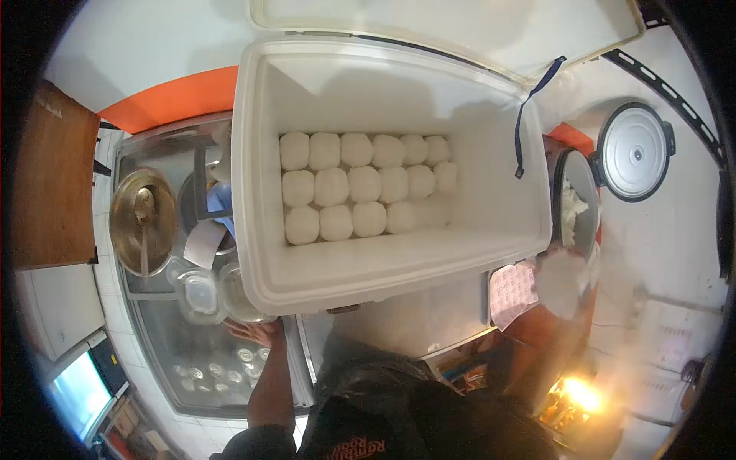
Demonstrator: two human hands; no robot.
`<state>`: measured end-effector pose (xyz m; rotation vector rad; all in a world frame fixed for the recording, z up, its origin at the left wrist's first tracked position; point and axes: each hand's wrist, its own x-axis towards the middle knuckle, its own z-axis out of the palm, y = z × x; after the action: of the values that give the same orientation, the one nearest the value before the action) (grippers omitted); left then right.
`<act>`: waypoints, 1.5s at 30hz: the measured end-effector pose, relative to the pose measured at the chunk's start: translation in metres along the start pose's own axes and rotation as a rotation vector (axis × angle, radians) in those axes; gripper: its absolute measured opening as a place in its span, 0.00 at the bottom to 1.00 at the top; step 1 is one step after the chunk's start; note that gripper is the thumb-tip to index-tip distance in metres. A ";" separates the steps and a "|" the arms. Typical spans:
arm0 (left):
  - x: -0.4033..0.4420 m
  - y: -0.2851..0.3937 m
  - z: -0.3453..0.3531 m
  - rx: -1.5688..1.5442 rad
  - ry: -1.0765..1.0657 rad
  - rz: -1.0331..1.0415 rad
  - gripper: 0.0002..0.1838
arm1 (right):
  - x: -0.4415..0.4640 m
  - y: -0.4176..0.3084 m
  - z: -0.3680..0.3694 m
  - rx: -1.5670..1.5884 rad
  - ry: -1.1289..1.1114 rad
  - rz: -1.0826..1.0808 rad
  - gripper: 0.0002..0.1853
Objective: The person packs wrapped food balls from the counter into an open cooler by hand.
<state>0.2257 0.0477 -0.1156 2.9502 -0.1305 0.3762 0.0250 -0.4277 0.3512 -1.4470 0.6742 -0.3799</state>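
A large white cooler box (395, 291) stands open, with several round white balls (364, 184) in rows on its floor. My left hand (257, 331) is at the box's lower left, fingers spread, beside a round clear container (244, 295). Left of that lies another clear container (201, 295). On the right, my right hand (546, 318) is by the rim of a cooker (571, 165) holding white contents (572, 208). A pale round shape (563, 284) covers its fingers, and haze blurs them, so their grip cannot be made out.
At the left, a metal bowl (126, 245) with a spoon (144, 222) sits on a glass-topped case (161, 330). A round lid (635, 149) stands beyond the cooker. A pink-patterned packet (512, 295) lies below the box's right corner. Bright light (581, 393) glows at lower right.
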 end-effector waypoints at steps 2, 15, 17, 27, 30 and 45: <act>0.006 0.003 -0.004 0.011 0.004 -0.015 0.51 | 0.062 -0.022 0.028 -0.399 -0.174 0.010 0.43; 0.012 0.020 -0.028 -0.038 -0.096 -0.167 0.44 | 0.221 0.194 0.059 -1.636 -0.536 0.495 0.49; 0.017 0.025 -0.028 -0.078 -0.053 -0.161 0.43 | 0.222 0.212 0.049 -1.618 -0.513 0.380 0.50; 0.013 0.020 -0.022 0.008 -0.139 -0.160 0.44 | 0.219 0.201 0.059 -1.043 -0.266 0.778 0.40; 0.006 0.011 -0.017 -0.045 -0.094 -0.150 0.44 | 0.226 0.193 0.049 -1.089 -0.646 0.655 0.35; 0.013 0.013 -0.017 0.076 -0.129 -0.094 0.51 | 0.286 0.200 0.030 -1.780 -0.401 0.029 0.30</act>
<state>0.2324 0.0374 -0.0940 3.0413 0.0065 0.1822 0.2302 -0.5589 0.1000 -3.0236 0.6524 0.7948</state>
